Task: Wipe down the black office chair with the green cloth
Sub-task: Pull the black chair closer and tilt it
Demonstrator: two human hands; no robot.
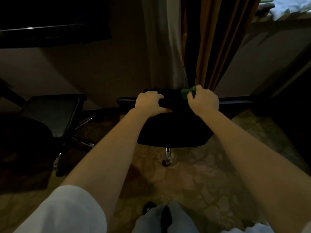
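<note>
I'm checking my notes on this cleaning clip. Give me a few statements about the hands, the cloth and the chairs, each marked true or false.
1. The right hand holds the green cloth at the top of the black office chair. True.
2. The left hand hangs free. False: it grips the chair's top edge.
3. A second black chair stands to the left. True.
4. The cloth lies on the seat. False: the right hand holds it.

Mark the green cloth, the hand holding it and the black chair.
green cloth (185, 93): head view, bunched part poking out of the grip.
right hand (204, 100): head view, back of the hand.
black chair (175, 130): head view, rear of the backrest.
</note>
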